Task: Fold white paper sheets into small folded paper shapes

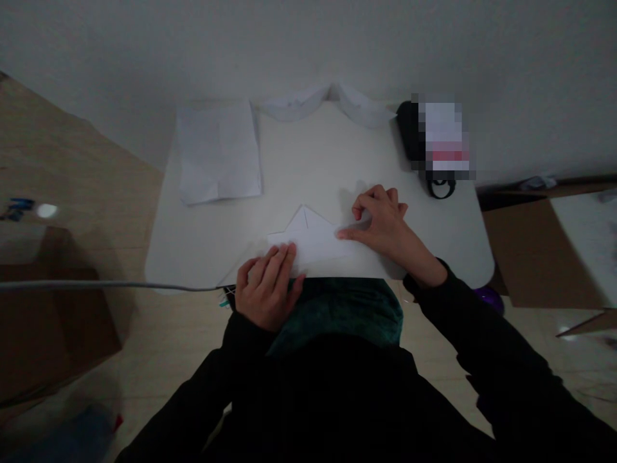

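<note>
Left hand [267, 289] open, flat on folded white paper [308, 241], pinning it to desk [337, 161]; right hand [380, 228] open, not gripping, steadying paper's 3 o'clock edge; loose sheet [219, 151] kept aside at 11 o'clock.

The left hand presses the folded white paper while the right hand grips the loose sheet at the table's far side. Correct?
No: in the head view the right hand touches the folded white paper, not the loose sheet. The left hand is as stated.

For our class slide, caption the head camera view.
Left hand rests on folded white paper, right hand touching it, on a white table.
</note>
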Demonstrator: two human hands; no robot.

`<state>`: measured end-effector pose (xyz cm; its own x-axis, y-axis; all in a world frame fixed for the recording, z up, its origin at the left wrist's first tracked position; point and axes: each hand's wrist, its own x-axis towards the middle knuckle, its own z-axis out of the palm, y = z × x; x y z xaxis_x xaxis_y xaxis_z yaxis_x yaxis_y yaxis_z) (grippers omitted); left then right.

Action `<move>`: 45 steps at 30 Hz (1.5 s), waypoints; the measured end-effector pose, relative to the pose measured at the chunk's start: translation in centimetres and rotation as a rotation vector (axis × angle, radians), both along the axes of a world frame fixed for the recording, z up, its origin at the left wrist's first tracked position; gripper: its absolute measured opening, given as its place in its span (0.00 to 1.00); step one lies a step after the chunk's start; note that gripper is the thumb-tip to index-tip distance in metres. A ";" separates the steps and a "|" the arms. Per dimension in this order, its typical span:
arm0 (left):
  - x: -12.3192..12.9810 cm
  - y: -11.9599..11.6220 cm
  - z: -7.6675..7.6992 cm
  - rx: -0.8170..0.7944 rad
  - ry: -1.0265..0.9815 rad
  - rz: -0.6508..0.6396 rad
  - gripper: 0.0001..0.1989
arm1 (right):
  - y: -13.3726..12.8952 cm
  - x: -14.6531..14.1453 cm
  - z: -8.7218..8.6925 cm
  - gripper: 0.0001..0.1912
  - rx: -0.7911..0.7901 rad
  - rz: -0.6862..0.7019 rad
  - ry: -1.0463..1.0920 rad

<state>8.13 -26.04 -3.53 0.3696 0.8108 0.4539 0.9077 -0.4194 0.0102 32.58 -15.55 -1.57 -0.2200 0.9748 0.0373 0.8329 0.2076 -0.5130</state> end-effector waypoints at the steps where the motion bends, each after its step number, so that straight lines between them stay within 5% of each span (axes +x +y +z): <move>1: -0.3 -0.2 0.1 0.012 0.005 0.004 0.30 | -0.3 0.0 0.0 0.18 0.004 -0.016 0.008; 8: -0.1 0.0 1.9 -0.035 -0.036 0.091 0.23 | -1.7 -0.7 0.1 0.16 0.025 -0.101 0.077; 13: 4.0 1.7 0.9 -0.106 -0.140 -0.184 0.27 | -1.9 -0.9 0.1 0.14 0.043 -0.095 0.068; 16: 5.1 2.1 -0.1 -0.106 -0.124 -0.173 0.28 | -1.8 -0.8 0.0 0.15 0.051 -0.093 0.074; 26: 0.2 0.5 -0.1 -0.028 -0.062 -0.004 0.33 | -2.5 -1.0 0.2 0.14 0.051 -0.129 0.097; 33: -2.6 -0.1 -1.5 0.161 -0.082 -0.218 0.25 | -3.3 -0.9 -1.1 0.25 0.195 -0.237 -0.002; 38: -3.4 -0.2 -2.1 0.178 -0.196 -0.459 0.18 | -3.3 -1.1 -0.8 0.18 0.248 -0.205 0.106; 41: -3.4 -0.5 -1.4 0.110 -0.290 -0.515 0.21 | -5.4 -1.7 0.2 0.10 0.282 -0.150 0.368; 45: -2.3 -1.3 0.6 0.076 -0.380 -0.504 0.23 | -9.8 -3.3 1.2 0.16 0.153 0.013 0.490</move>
<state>5.79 -27.34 -2.97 0.4994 0.5399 0.6776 0.5375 -0.8064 0.2465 29.29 -25.34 -0.35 -0.1527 0.9474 0.2812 0.4995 0.3195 -0.8052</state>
